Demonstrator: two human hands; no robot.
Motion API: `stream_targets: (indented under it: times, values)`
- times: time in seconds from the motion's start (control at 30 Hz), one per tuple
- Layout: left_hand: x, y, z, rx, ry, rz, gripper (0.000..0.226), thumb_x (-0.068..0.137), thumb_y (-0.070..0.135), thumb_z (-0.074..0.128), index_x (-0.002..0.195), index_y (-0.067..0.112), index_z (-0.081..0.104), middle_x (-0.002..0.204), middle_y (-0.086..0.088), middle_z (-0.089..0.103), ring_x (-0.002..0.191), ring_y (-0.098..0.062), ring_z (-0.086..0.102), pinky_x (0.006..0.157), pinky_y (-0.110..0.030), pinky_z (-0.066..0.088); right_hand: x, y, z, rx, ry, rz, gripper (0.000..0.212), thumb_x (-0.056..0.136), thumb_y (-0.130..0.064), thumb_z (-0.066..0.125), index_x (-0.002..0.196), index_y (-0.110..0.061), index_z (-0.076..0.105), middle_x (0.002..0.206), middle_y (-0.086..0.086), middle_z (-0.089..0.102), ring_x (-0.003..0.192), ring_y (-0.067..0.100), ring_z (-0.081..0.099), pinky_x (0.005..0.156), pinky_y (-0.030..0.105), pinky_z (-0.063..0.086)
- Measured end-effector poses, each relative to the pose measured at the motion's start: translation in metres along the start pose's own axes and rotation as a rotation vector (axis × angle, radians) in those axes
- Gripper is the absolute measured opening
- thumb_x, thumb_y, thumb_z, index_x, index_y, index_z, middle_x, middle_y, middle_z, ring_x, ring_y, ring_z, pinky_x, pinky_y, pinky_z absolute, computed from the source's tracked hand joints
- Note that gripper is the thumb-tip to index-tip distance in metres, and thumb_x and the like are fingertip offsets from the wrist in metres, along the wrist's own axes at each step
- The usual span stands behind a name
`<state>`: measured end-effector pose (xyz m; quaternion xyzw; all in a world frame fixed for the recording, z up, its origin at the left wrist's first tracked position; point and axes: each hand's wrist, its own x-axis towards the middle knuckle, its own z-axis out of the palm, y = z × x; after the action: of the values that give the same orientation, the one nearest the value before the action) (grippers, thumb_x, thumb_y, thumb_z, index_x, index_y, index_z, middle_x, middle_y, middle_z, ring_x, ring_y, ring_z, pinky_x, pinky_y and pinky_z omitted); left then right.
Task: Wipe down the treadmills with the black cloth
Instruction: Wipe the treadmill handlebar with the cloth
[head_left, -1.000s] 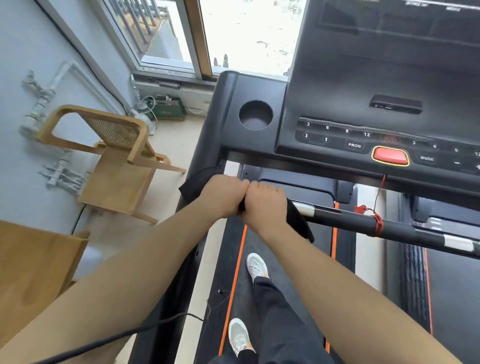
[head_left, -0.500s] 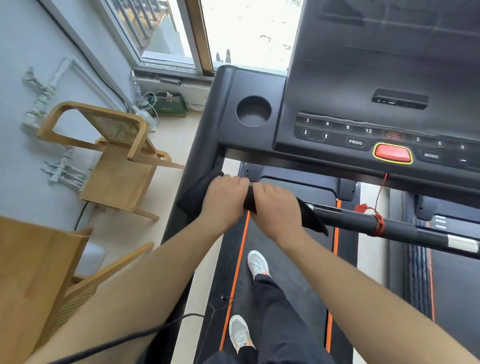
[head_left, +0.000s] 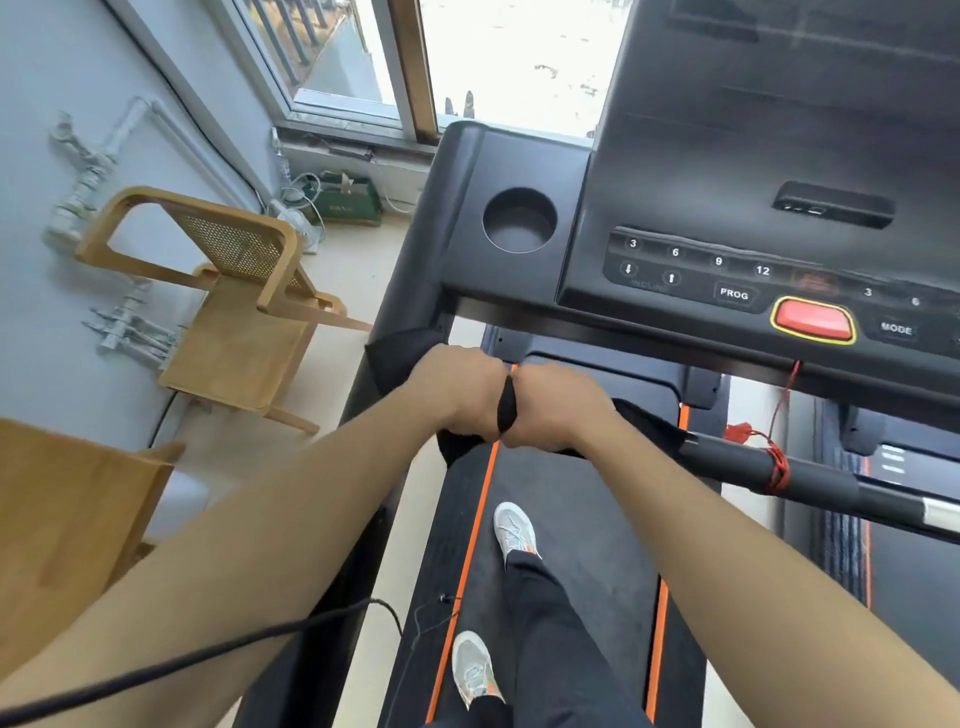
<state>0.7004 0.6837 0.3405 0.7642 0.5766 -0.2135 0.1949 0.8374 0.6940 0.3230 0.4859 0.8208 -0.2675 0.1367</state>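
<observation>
I stand on a black treadmill (head_left: 519, 166) with orange stripes along its belt. The black cloth (head_left: 395, 358) is wrapped over the left end of the horizontal handlebar (head_left: 810, 478). My left hand (head_left: 457, 389) and my right hand (head_left: 556, 405) sit side by side, knuckles touching, both clenched over the cloth on the bar. Cloth ends stick out to the left, below and to the right of my fists. The bar under my hands is hidden.
The console has a cup holder (head_left: 519, 221), buttons and a red stop button (head_left: 813, 319); a red safety cord (head_left: 774, 457) is tied on the bar. A wooden chair (head_left: 234, 312) stands left by the wall. A second treadmill (head_left: 914, 571) lies right.
My two fists have stayed together on the cloth at the bar's left end, twisting slightly. The view has shifted a little toward the left and downward.
</observation>
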Motion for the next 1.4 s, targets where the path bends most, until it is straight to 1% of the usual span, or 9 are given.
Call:
stream_targets:
  times: [0.2,0.27,0.47,0.73,0.8,1.0,1.27,1.33,1.4]
  values:
    - [-0.009,0.032,0.059,0.081,0.690,-0.143,0.027,0.058,0.011,0.072,0.074,0.019,0.051,0.067,-0.004,0.057,0.064,-0.030,0.054,0.062,-0.037,0.035,-0.040,0.017,0.059,-0.362,0.751,-0.092,0.024,0.075,-0.011,0.069,0.097,-0.012,0.060,0.079,0.004,0.057,0.068,0.028,0.056,0.062,0.036,0.042]
    - [-0.005,0.032,0.052,0.106,0.611,-0.101,0.026,0.058,0.022,0.076,0.073,0.021,0.055,0.065,-0.001,0.060,0.062,-0.029,0.058,0.058,-0.034,0.036,-0.035,0.018,0.041,-0.313,0.582,-0.064,0.028,0.071,-0.020,0.073,0.093,-0.016,0.057,0.080,0.002,0.061,0.070,0.028,0.061,0.057,0.033,0.037]
    - [0.027,0.019,-0.022,-0.206,-0.340,0.063,0.047,0.056,0.050,0.081,0.095,0.026,0.069,0.081,0.006,0.070,0.076,-0.017,0.068,0.070,-0.034,0.057,-0.010,0.042,-0.026,0.196,-0.266,-0.053,0.037,0.061,-0.045,0.083,0.089,-0.025,0.070,0.080,-0.005,0.071,0.073,0.017,0.067,0.064,0.031,0.054]
    - [0.004,0.059,0.042,0.182,0.596,0.032,0.028,0.061,0.022,0.077,0.073,0.023,0.052,0.062,0.001,0.060,0.054,-0.025,0.058,0.050,-0.029,0.027,-0.053,0.050,0.051,-0.399,0.605,0.008,0.040,0.055,-0.016,0.086,0.082,-0.017,0.056,0.069,0.001,0.060,0.059,0.026,0.060,0.051,0.032,0.040]
    - [0.009,0.059,0.036,0.147,0.502,0.043,0.021,0.067,0.025,0.074,0.077,0.024,0.056,0.067,0.004,0.061,0.061,-0.025,0.063,0.051,-0.029,0.033,-0.046,0.047,0.037,-0.339,0.525,0.016,0.032,0.062,-0.020,0.082,0.084,-0.019,0.059,0.072,0.000,0.065,0.062,0.026,0.065,0.052,0.030,0.040]
    - [0.049,0.052,-0.023,-0.237,-0.449,0.132,0.036,0.055,0.048,0.085,0.078,0.028,0.066,0.080,0.006,0.070,0.075,-0.017,0.069,0.079,-0.035,0.059,-0.021,0.070,-0.029,0.278,-0.425,-0.002,0.018,0.066,-0.031,0.083,0.071,-0.020,0.070,0.066,-0.002,0.073,0.060,0.013,0.067,0.064,0.028,0.052]
    - [0.019,0.090,0.060,0.162,0.675,-0.018,0.023,0.062,0.009,0.071,0.073,0.020,0.055,0.063,-0.002,0.058,0.057,-0.026,0.056,0.054,-0.033,0.025,-0.066,0.070,0.058,-0.453,0.749,0.040,0.016,0.073,-0.005,0.064,0.078,-0.017,0.054,0.067,0.003,0.055,0.058,0.028,0.057,0.055,0.035,0.041]
    - [0.024,0.089,0.047,0.129,0.594,0.035,0.020,0.065,0.017,0.072,0.075,0.023,0.055,0.065,0.001,0.060,0.060,-0.025,0.060,0.052,-0.031,0.032,-0.062,0.068,0.052,-0.421,0.714,0.036,0.021,0.066,-0.008,0.071,0.077,-0.017,0.056,0.066,0.002,0.059,0.057,0.028,0.060,0.052,0.032,0.041]
    - [0.033,0.084,0.012,0.015,0.148,0.092,0.021,0.071,0.035,0.074,0.077,0.026,0.056,0.070,0.006,0.060,0.066,-0.021,0.061,0.058,-0.030,0.041,-0.058,0.067,0.025,-0.289,0.371,0.064,0.019,0.070,-0.023,0.074,0.084,-0.021,0.060,0.073,-0.002,0.065,0.067,0.027,0.066,0.054,0.029,0.040]
